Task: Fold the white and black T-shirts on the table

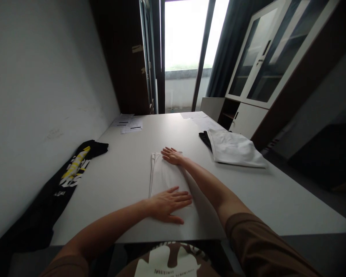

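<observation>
2 hands (168,207) (173,157), fingers (182,199) outspread on white cloth (166,175); garment pile (235,149) right, black garment (47,204) left.

Room: an office, by its furniture
Table (118,165): broad, white, desk-like
Papers (132,125): printed sheets at its far left corner
Cabinet (261,61): white, glass-doored, office type
Window (187,36): tall, with dark curtain (223,54)

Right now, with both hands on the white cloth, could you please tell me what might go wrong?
The white cloth might wrinkle or shift if the left hand and right hand, both lying flat on it, push unevenly. The black garment along the left edge of the table could slip off. The folded white fabric, close to the right edge, might slide off if knocked.
</observation>
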Tool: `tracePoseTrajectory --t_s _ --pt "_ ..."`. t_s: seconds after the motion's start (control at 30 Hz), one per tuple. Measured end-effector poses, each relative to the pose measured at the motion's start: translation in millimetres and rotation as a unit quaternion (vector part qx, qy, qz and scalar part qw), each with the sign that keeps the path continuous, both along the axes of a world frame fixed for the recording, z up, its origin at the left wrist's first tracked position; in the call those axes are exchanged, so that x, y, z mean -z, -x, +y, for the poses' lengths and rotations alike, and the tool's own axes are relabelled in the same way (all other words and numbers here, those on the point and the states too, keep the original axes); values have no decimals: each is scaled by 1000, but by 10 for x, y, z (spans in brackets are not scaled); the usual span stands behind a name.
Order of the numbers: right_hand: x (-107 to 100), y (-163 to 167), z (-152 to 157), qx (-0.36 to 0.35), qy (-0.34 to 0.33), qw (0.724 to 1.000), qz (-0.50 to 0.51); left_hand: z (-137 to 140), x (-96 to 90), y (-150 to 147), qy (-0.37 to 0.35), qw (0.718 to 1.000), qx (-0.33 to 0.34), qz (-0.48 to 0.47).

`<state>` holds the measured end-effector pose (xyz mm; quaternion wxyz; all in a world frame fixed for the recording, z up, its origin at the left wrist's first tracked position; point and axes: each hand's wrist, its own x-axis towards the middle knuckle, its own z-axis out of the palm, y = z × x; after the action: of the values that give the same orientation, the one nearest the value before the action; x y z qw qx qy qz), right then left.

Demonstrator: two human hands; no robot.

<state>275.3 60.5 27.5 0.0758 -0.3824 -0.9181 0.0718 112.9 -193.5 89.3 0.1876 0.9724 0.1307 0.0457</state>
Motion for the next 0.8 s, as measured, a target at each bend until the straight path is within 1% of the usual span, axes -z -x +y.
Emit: tracePoseTrajectory --t_s 0.13,0.2,0.23,0.33,0.43,0.5,0.6,0.7,0.8 --pt "-55 -93 45 79 -22 997 6 12 50 -1 4 999 -4 -39" --pt "-63 -147 -9 105 -31 994 27 39 64 6 11 995 -20 -92" --pt "-56 -175 -62 106 -36 993 40 62 63 16 12 991 -37 -124" --pt "2 -270 -325 67 -48 993 84 197 49 86 -5 968 -131 -213" --pt "69 -364 -669 15 -49 992 118 453 88 212 -34 940 -240 -242" --pt "89 -404 -866 -9 -44 991 125 673 167 295 -53 928 -296 -221" --pt "84 -405 -1029 -18 -35 993 112 991 322 357 -83 925 -342 -147" --pt "72 -361 -1048 -3 -22 997 76 1228 454 336 -100 920 -374 -56" --pt "78 -333 -1008 16 -15 999 44 1397 543 311 -96 914 -394 11"
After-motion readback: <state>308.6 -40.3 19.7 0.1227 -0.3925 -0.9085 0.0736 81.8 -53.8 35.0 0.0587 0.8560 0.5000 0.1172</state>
